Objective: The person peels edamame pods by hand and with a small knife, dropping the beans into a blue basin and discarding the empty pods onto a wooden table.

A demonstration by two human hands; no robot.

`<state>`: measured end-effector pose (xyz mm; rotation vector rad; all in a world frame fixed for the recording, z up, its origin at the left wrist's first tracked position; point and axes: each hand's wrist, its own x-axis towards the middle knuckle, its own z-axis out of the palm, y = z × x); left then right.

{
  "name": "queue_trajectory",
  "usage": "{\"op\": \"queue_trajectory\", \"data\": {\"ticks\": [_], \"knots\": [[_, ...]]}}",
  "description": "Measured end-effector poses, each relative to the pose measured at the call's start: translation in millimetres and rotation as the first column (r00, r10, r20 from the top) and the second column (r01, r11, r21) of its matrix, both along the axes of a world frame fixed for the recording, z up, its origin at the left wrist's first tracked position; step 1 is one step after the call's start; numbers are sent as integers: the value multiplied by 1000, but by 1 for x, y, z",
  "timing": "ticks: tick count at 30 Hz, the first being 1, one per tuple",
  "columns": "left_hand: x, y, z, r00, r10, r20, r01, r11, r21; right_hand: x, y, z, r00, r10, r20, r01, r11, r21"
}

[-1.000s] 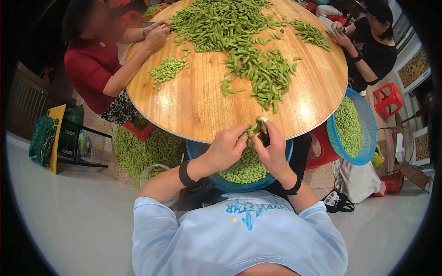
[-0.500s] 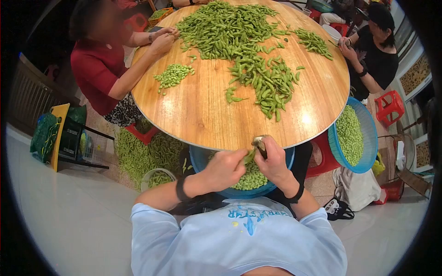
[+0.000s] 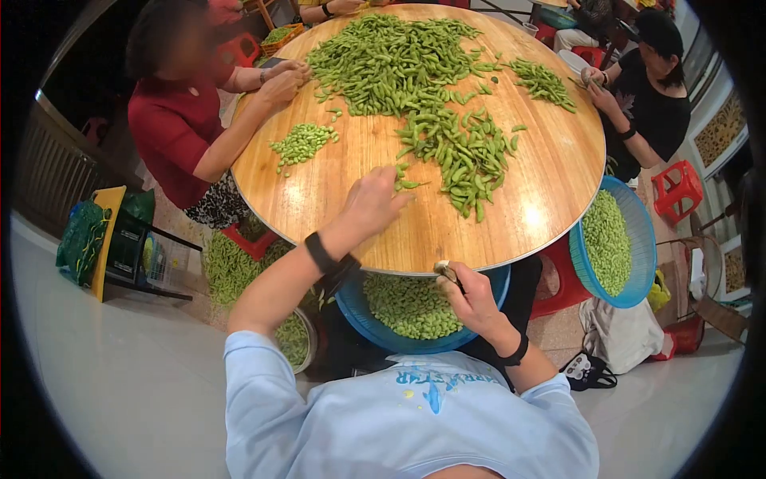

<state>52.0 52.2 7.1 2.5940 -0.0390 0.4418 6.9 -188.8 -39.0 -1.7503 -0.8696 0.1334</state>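
Observation:
My left hand point(image 3: 372, 207) reaches over the wooden table, thumb and fingers apart beside a few green soybean pods point(image 3: 410, 184). At the table's near edge, my right hand point(image 3: 474, 302) is closed around a small tool point(image 3: 447, 272) with a pale, shiny tip; its exact kind is mostly hidden by the fingers. Below the right hand, a blue basin point(image 3: 359, 313) holds many shelled green beans point(image 3: 411, 307). A larger spread of pods point(image 3: 459, 152) lies just beyond my left hand.
The round table point(image 3: 335, 231) carries a big heap of pods point(image 3: 391, 64) and a small pile of shelled beans point(image 3: 303, 146). People sit left point(image 3: 179, 120) and right point(image 3: 650, 96), hands at the rim. A blue basket point(image 3: 645, 247) of beans stands right, near a red stool point(image 3: 677, 190).
My left hand has left the pod held up near my right hand and moved forward and left over the table. My right hand has dropped slightly, keeping the tool.

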Motion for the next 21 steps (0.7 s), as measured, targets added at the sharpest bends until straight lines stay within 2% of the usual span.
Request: {"op": "queue_trajectory", "data": {"ticks": [2, 3, 5, 6, 8, 10, 11, 12, 13, 15, 16, 18, 20, 21], "knots": [[26, 15, -35, 1000, -7, 0, 7, 1000, 15, 3, -6, -8, 994, 13, -111, -3, 997, 83], [29, 16, -36, 1000, -22, 1, 22, 999, 35, 3, -8, -6, 993, 13, -118, -3, 997, 83], [23, 18, -41, 1000, 2, -23, 0, 997, 80, 4, -10, 1, 878, 53, -476, 32, 985, 169], [19, 20, -38, 999, 36, -30, -32, 993, 117, 4, -7, 2, 875, 54, -482, 35, 984, 174], [17, 29, -46, 999, 34, 8, -35, 996, 86, 7, 2, 6, 735, 147, -662, 52, 961, 272], [12, 30, -34, 998, 23, 54, -26, 998, 52, 12, 10, 7, 710, 176, -682, 59, 950, 306], [5, 30, -29, 990, -37, -136, -40, 856, -516, 14, 15, 9, 604, 256, -754, 105, 913, 394], [-6, 24, -20, 944, -193, -267, -166, 421, -892, 14, 19, 10, 486, 342, -804, 165, 868, 468], [-17, 16, -13, 941, -201, -272, -168, 422, -891, 14, 23, 11, 484, 337, -808, 175, 867, 466], [-39, -4, -5, 906, -382, -183, -139, 140, -980, 16, 28, 13, 371, 476, -797, 227, 786, 575], [-46, -11, -5, 902, -390, -187, -143, 138, -980, 15, 28, 12, 371, 470, -801, 237, 786, 571], [-56, -20, -8, 895, -421, -148, -110, 113, -988, 15, 28, 10, 318, 566, -760, 186, 749, 636], [-60, -23, -13, 897, -416, -151, -102, 136, -985, 14, 27, 8, 324, 587, -742, 176, 733, 657], [-61, -24, -15, 911, -390, -138, -63, 200, -978, 13, 26, 7, 332, 612, -718, 162, 713, 683]]}}
